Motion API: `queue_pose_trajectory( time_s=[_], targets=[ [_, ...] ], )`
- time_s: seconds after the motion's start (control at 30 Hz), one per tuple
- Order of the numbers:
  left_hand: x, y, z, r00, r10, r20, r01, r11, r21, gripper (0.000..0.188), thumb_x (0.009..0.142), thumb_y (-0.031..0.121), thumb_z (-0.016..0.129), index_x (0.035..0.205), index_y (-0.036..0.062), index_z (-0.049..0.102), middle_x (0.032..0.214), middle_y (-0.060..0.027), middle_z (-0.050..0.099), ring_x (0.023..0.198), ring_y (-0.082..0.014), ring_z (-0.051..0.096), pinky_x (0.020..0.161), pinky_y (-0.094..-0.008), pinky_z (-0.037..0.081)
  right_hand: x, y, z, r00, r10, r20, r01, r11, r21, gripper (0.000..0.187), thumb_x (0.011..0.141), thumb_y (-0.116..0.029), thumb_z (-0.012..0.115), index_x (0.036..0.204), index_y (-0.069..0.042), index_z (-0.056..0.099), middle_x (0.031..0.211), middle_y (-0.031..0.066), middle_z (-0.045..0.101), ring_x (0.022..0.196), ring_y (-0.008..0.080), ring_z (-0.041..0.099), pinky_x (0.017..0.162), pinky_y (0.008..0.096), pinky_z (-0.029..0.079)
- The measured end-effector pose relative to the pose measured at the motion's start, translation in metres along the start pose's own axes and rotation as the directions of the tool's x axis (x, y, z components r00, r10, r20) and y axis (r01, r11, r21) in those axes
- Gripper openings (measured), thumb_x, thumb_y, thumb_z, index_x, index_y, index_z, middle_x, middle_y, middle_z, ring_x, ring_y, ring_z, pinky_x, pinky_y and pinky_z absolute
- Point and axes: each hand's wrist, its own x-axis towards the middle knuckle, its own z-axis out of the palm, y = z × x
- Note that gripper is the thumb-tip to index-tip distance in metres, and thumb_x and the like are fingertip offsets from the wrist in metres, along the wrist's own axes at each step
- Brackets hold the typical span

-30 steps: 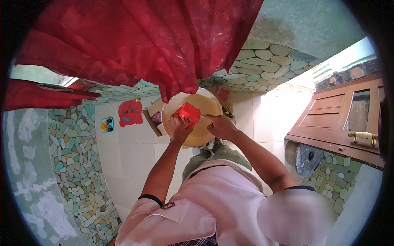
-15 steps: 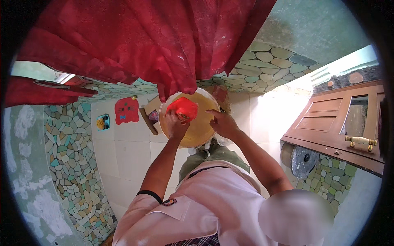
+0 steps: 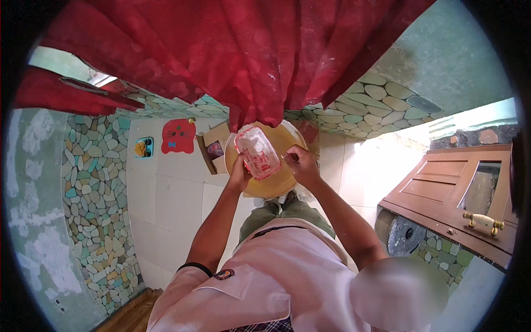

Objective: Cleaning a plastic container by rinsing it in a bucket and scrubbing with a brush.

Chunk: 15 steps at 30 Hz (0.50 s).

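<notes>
In my left hand (image 3: 239, 175) is a rectangular red container (image 3: 259, 154), its fingers closed around the lower left side. The container is tilted, and its face toward me is coated whitish with red showing through in streaks. My right hand (image 3: 301, 164) hangs just right of it, apart from it, with fingers curled together. Whether a small thing sits in that pinch cannot be made out. Beneath both hands stands a wide round basin (image 3: 287, 182) with a yellowish-tan inside. The container hides part of it.
A red curtain (image 3: 243, 55) hangs over the basin's far side. Left of the basin are an open cardboard box (image 3: 215, 135), a red animal-shaped mat (image 3: 178, 136) and a small blue tray (image 3: 144, 148). A brown wooden door (image 3: 442, 182) is on the right.
The container has turned from its plain red side to its whitish face. My right hand's pointing finger has curled in with the others. The view has shifted slightly.
</notes>
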Motion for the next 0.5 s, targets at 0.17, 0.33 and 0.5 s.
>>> queue_pose_trajectory(
  time_s=[0.17, 0.33, 0.5],
  targets=[
    [-0.018, 0.009, 0.021, 0.997, 0.016, 0.079, -0.004, 0.989, -0.145, 0.064, 0.090, 0.050, 0.041, 0.140, 0.0096, 0.035, 0.133, -0.0107, 0.049, 0.120, -0.0279, 0.051, 0.103, -0.0450, 0.039, 0.007, -0.007, 0.009, 0.990, -0.132, -0.057, 0.137, 0.987, 0.090, 0.007, 0.088, -0.002, 0.059, 0.094, -0.001, 0.057, 0.078, 0.0031, 0.056, 0.070, 0.0083, 0.053, 0.065, 0.0257, 0.045],
    [-0.030, 0.014, 0.026, 0.994, 0.048, 0.095, -0.025, 0.973, -0.229, 0.062, 0.091, 0.050, 0.040, 0.138, 0.0098, 0.037, 0.130, -0.0096, 0.052, 0.118, -0.0278, 0.053, 0.101, -0.0453, 0.041, 0.008, -0.006, 0.003, 0.992, -0.002, -0.127, 0.033, 0.970, 0.241, 0.016, 0.083, 0.002, 0.059, 0.099, -0.002, 0.058, 0.082, 0.0035, 0.061, 0.074, 0.0099, 0.059, 0.070, 0.0256, 0.048],
    [-0.037, 0.012, 0.018, 0.995, 0.046, 0.090, -0.023, 0.970, -0.242, 0.063, 0.090, 0.051, 0.043, 0.138, 0.0095, 0.038, 0.129, -0.0098, 0.053, 0.117, -0.0282, 0.053, 0.100, -0.0458, 0.042, 0.015, 0.028, -0.030, 0.926, 0.158, -0.343, -0.012, 0.920, 0.393, 0.011, 0.089, -0.006, 0.055, 0.099, -0.005, 0.059, 0.080, 0.0012, 0.060, 0.064, 0.0088, 0.055, 0.058, 0.0242, 0.047]
  ],
)
